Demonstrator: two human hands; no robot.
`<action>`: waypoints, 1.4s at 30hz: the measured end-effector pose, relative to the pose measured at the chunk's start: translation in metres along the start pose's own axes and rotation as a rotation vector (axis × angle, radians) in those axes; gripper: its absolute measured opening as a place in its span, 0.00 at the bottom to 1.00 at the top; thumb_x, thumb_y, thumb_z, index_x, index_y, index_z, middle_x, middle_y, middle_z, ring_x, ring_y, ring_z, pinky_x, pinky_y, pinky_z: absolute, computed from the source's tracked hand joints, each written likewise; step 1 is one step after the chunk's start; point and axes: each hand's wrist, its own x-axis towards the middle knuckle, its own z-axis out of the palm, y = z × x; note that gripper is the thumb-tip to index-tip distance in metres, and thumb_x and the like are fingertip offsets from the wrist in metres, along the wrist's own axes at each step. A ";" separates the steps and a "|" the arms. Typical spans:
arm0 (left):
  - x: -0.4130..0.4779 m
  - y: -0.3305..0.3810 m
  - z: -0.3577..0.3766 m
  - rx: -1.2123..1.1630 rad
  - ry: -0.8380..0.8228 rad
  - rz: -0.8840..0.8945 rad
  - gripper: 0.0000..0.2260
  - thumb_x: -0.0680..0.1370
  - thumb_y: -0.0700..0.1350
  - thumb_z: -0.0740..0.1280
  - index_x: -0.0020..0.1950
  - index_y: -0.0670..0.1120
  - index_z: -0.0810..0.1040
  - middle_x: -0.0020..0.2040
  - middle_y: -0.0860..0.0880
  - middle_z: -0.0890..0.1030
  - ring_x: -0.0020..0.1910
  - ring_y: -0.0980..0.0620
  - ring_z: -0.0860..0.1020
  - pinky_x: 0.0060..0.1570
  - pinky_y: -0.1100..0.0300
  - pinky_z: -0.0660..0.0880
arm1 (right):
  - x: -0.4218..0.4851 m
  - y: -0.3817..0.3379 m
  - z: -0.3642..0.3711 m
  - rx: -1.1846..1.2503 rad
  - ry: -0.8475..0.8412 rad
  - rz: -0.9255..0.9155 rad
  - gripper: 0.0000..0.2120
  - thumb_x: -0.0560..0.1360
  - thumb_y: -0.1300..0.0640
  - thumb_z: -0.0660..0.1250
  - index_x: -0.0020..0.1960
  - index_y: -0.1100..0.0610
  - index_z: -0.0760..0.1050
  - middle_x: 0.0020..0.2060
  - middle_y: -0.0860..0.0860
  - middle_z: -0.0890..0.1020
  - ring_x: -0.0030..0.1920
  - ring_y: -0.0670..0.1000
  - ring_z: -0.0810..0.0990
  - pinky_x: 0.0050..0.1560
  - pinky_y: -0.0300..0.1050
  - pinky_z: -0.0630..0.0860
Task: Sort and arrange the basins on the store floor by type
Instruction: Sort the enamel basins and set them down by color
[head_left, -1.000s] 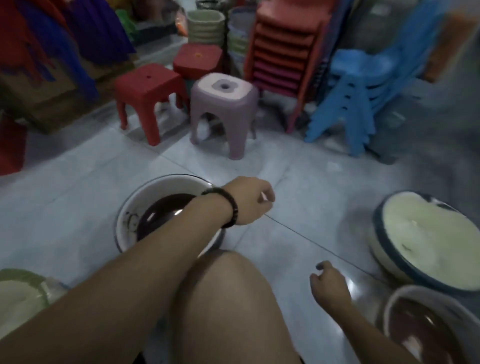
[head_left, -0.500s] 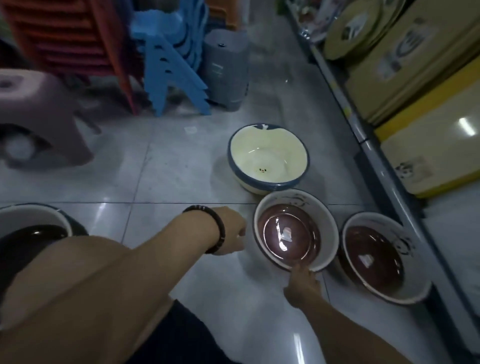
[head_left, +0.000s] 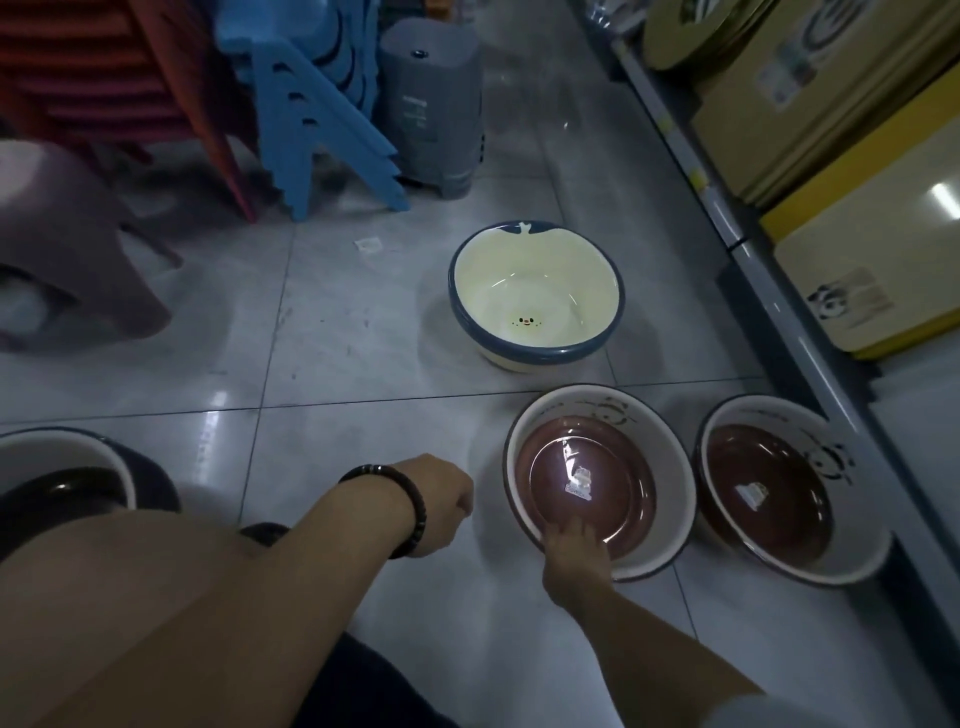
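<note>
On the tiled floor (head_left: 363, 364), a cream basin (head_left: 519, 291) is noted standing apart. Nearer, two brown-lined ones are set side by side: the middle basin (head_left: 613, 467) and the right basin (head_left: 779, 488). Within the last half-second the right hand (head_left: 574, 553) has been brought onto the middle basin's near rim, fingers hooked inside. The left hand (head_left: 441, 501) is held curled closed, empty, just beside it. A lift toward the matching basin is judged likely.

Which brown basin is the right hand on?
The middle basin, in front of the cream basin: the right hand has fingers hooked over its near rim. The brown basin by the shelf is untouched.
</note>
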 end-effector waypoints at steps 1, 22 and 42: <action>-0.001 -0.001 0.002 -0.012 0.008 -0.016 0.15 0.85 0.48 0.59 0.71 0.51 0.77 0.69 0.48 0.77 0.65 0.47 0.77 0.64 0.56 0.75 | -0.003 -0.006 -0.001 0.023 -0.009 -0.026 0.19 0.70 0.59 0.71 0.60 0.55 0.79 0.53 0.56 0.80 0.51 0.60 0.83 0.47 0.54 0.80; -0.178 -0.180 -0.037 -0.757 0.760 -0.628 0.34 0.79 0.72 0.53 0.66 0.45 0.78 0.57 0.41 0.83 0.47 0.41 0.86 0.53 0.48 0.82 | -0.059 -0.142 -0.236 0.165 0.784 -0.984 0.11 0.70 0.64 0.74 0.46 0.55 0.74 0.42 0.53 0.76 0.37 0.60 0.76 0.31 0.49 0.67; -0.238 -0.363 0.162 -1.899 1.551 -1.022 0.18 0.62 0.49 0.70 0.49 0.43 0.84 0.45 0.43 0.86 0.47 0.40 0.85 0.53 0.43 0.83 | -0.084 -0.431 -0.304 1.159 -0.167 -0.666 0.38 0.74 0.44 0.71 0.80 0.50 0.61 0.69 0.54 0.74 0.65 0.57 0.78 0.65 0.63 0.79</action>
